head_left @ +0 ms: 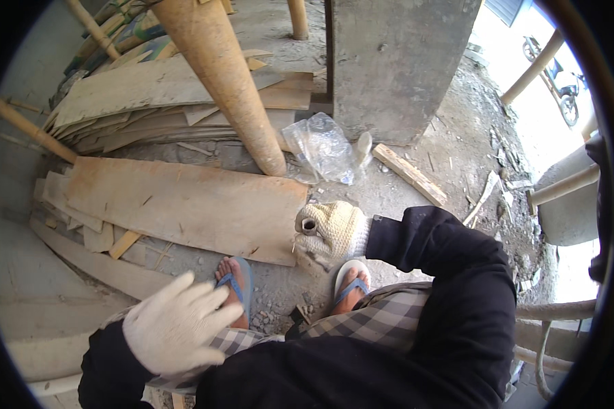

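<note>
My right hand, in a cream knitted glove, is closed around a metal tube. The tube's round hollow end shows at the thumb side, and the rest of it is hidden in the fist. Over my left thigh hovers my left hand, gloved too, its fingers spread and nothing in them. A long worn plywood sheet lies on the ground in front of my feet. Its right end reaches close to the right fist; whether they touch I cannot tell.
A thick rusty-yellow post rises beyond the sheet, with stacked boards behind it. Crumpled clear plastic and a short timber piece lie by a concrete column. Rubble covers the right side; a motorbike stands outside.
</note>
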`<action>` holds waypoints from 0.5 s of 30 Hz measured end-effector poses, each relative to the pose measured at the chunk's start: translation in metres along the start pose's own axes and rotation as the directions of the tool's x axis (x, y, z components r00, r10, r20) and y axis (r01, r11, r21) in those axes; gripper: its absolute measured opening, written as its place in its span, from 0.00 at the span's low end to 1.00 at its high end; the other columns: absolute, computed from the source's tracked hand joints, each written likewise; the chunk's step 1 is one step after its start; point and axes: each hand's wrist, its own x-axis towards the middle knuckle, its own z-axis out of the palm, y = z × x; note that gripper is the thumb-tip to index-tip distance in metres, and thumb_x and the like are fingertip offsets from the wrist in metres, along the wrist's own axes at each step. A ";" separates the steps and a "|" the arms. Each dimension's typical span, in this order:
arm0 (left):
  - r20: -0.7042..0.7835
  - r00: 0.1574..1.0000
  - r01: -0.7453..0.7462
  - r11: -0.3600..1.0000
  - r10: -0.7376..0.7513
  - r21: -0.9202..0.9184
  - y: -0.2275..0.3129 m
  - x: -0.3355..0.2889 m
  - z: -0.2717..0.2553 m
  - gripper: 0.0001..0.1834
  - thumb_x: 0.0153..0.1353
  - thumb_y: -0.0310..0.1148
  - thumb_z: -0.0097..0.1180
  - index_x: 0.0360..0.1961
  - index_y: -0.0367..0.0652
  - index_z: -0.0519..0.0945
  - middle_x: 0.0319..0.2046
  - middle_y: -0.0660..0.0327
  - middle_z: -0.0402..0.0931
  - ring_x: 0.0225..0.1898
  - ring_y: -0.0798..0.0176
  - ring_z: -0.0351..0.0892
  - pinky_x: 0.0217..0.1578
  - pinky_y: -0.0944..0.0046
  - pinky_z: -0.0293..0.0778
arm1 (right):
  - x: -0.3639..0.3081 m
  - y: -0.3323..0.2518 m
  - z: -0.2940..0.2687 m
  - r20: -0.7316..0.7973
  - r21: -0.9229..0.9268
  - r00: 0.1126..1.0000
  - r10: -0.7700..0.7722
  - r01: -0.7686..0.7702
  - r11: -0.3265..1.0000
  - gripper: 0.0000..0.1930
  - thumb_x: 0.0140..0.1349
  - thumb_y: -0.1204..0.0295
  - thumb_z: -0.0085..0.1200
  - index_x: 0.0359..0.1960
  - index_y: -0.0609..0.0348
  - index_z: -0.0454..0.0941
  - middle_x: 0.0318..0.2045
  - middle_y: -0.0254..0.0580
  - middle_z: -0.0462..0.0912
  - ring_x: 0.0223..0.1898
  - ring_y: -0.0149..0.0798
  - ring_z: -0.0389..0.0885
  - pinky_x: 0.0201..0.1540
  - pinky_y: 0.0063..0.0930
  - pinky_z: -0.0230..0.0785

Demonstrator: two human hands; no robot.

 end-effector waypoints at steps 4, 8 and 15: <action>-0.041 0.990 0.134 0.990 -0.136 -0.035 -0.015 0.002 0.004 0.34 0.49 0.51 0.61 0.51 0.37 0.71 0.43 0.48 0.73 0.46 0.50 0.73 0.51 0.54 0.64 | -0.007 0.038 0.010 0.264 -0.435 0.964 0.031 0.090 0.896 0.14 0.55 0.59 0.55 0.37 0.53 0.78 0.32 0.47 0.83 0.35 0.51 0.83 0.34 0.42 0.74; -0.162 0.946 0.285 0.959 -0.281 -0.001 -0.023 0.013 -0.011 0.40 0.49 0.54 0.62 0.55 0.34 0.73 0.53 0.41 0.72 0.57 0.42 0.71 0.62 0.43 0.60 | -0.018 0.093 0.031 0.592 -0.490 0.726 0.350 -0.021 0.871 0.15 0.57 0.57 0.57 0.38 0.54 0.80 0.33 0.46 0.83 0.41 0.50 0.83 0.41 0.40 0.76; -0.014 0.983 0.179 0.980 -0.181 -0.092 -0.031 0.035 -0.012 0.39 0.47 0.53 0.64 0.53 0.33 0.74 0.53 0.42 0.72 0.56 0.42 0.71 0.62 0.42 0.59 | -0.088 0.237 -0.041 -0.150 -0.572 0.534 0.832 -0.734 0.368 0.34 0.56 0.53 0.60 0.60 0.58 0.65 0.55 0.53 0.74 0.57 0.48 0.73 0.56 0.40 0.67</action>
